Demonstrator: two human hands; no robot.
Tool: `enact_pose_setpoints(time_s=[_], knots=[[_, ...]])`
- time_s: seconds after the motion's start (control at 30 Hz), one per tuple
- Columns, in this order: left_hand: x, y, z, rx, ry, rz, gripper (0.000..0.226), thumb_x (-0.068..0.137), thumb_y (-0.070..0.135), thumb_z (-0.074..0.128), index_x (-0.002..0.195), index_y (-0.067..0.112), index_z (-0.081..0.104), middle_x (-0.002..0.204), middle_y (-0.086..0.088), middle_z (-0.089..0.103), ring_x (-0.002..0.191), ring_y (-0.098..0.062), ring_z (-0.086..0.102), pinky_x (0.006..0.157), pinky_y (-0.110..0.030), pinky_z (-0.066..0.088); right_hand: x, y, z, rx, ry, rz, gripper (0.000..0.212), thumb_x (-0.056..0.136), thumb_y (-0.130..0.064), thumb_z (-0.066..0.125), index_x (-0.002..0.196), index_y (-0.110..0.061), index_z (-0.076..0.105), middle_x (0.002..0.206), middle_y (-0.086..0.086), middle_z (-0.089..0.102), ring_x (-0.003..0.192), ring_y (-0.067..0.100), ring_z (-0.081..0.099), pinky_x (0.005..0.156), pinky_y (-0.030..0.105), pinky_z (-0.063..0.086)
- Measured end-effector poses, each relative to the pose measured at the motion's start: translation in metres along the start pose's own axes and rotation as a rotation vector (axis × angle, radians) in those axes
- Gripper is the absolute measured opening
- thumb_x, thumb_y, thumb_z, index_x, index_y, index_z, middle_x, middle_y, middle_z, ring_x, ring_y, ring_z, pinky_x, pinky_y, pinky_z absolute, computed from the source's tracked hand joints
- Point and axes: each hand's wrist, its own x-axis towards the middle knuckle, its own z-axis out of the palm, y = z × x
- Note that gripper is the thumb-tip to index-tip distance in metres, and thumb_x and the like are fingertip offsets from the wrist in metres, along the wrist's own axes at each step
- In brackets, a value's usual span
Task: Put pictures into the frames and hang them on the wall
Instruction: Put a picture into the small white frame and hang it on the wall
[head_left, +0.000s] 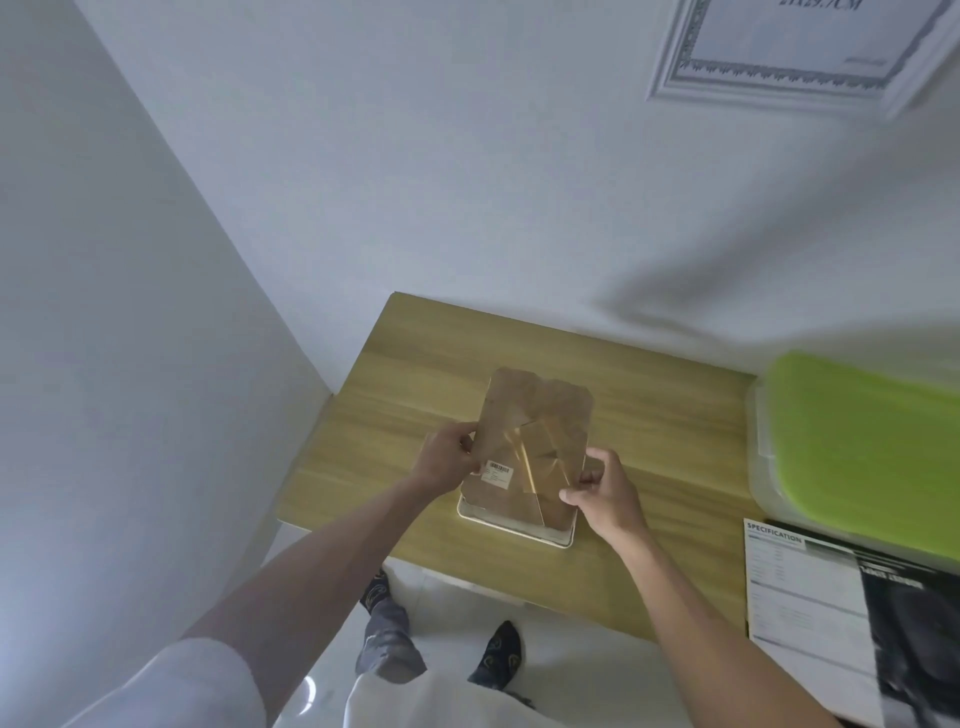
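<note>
At the centre of the frame a brown backing board (530, 441) is held over a white frame (517, 530) that lies on the wooden surface (649, 415). The board's left edge is pinched by the left hand (448, 457); its lower right corner is pinched between thumb and fingers of the right hand (605, 491). The board is tilted, its near edge resting at the frame and its far edge raised toward the upper frame. Its long axis runs from lower centre toward upper centre, in line with the frame beneath. A folding stand flap and a barcode label are visible on its upper face.

Risks, as judged: if the board is lowered skewed, a corner may catch the frame's rim and fail to seat. If the flap is pressed on, it may crease. Whether a picture lies inside cannot be told.

A framed certificate (795, 47) is seen on the wall at the upper right.
</note>
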Motion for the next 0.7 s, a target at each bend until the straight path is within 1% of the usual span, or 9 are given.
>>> enact_pose_setpoints(time_s=[0.1,0.23,0.3,0.37,0.47,0.53,0.63,0.7], knots=[[-0.002,-0.005,0.006,0.039,-0.005,0.007,0.051,0.069,0.001,0.070,0.115,0.022,0.071,0.073,0.001,0.062,0.072,-0.015,0.057,0.070,-0.030,0.048,-0.003,0.005,0.003,-0.031,0.028,-0.002,0.072,0.076,-0.003,0.080,0.137,-0.020,0.045,0.097,0.005,0.067,0.080,0.010,0.067,0.063,0.013,0.042],[0.002,-0.011,0.009,0.090,-0.039,-0.018,0.032,0.063,0.001,0.072,0.093,0.013,0.075,0.068,-0.002,0.059,0.066,-0.015,0.051,0.061,-0.028,0.039,-0.002,0.006,0.006,-0.076,0.035,0.005,0.073,0.077,-0.002,0.079,0.139,-0.019,0.045,0.098,0.003,0.064,0.080,0.008,0.064,0.062,0.012,0.041],[0.006,-0.014,0.010,0.119,-0.051,-0.041,0.022,0.058,0.002,0.074,0.079,0.006,0.072,0.066,-0.003,0.056,0.065,-0.017,0.048,0.058,-0.028,0.038,-0.002,0.006,0.008,-0.103,0.045,0.000,0.073,0.077,-0.002,0.079,0.140,-0.017,0.044,0.097,0.000,0.062,0.080,0.006,0.061,0.061,0.011,0.041],[0.009,-0.018,0.011,0.142,-0.053,-0.045,0.018,0.055,0.003,0.075,0.071,0.001,0.066,0.065,-0.002,0.051,0.063,-0.017,0.045,0.057,-0.028,0.037,-0.003,0.007,0.009,-0.123,0.049,-0.009,0.073,0.077,-0.002,0.079,0.140,-0.016,0.045,0.096,-0.003,0.060,0.081,0.005,0.059,0.060,0.009,0.040],[0.012,-0.021,0.010,0.165,-0.074,-0.050,0.020,0.058,0.005,0.078,0.071,-0.003,0.065,0.068,-0.003,0.047,0.062,-0.017,0.043,0.055,-0.028,0.035,-0.004,0.011,0.006,-0.135,0.036,-0.011,0.073,0.076,-0.004,0.081,0.139,-0.015,0.046,0.100,-0.004,0.061,0.084,0.006,0.059,0.063,0.008,0.039],[0.013,-0.021,0.010,0.170,-0.103,-0.046,0.020,0.059,0.007,0.079,0.074,-0.002,0.067,0.069,-0.005,0.050,0.062,-0.018,0.046,0.056,-0.029,0.040,-0.004,0.012,0.004,-0.150,0.032,-0.014,0.072,0.074,-0.004,0.082,0.137,-0.014,0.047,0.102,-0.004,0.062,0.084,0.006,0.058,0.064,0.007,0.039],[0.013,-0.020,0.010,0.208,-0.134,-0.023,0.028,0.064,0.010,0.082,0.089,0.003,0.073,0.082,-0.006,0.054,0.073,-0.021,0.054,0.068,-0.031,0.048,-0.004,0.012,0.003,-0.179,0.028,-0.010,0.071,0.072,-0.003,0.083,0.133,-0.012,0.049,0.106,-0.004,0.061,0.086,0.007,0.058,0.064,0.004,0.040],[0.012,-0.018,0.011,0.245,-0.144,0.006,0.036,0.067,0.011,0.082,0.102,0.007,0.073,0.090,-0.007,0.051,0.081,-0.024,0.055,0.076,-0.032,0.049,-0.003,0.012,0.004,-0.205,0.016,0.003,0.071,0.069,-0.007,0.086,0.131,-0.012,0.051,0.114,0.000,0.059,0.093,0.010,0.060,0.068,0.007,0.041]])
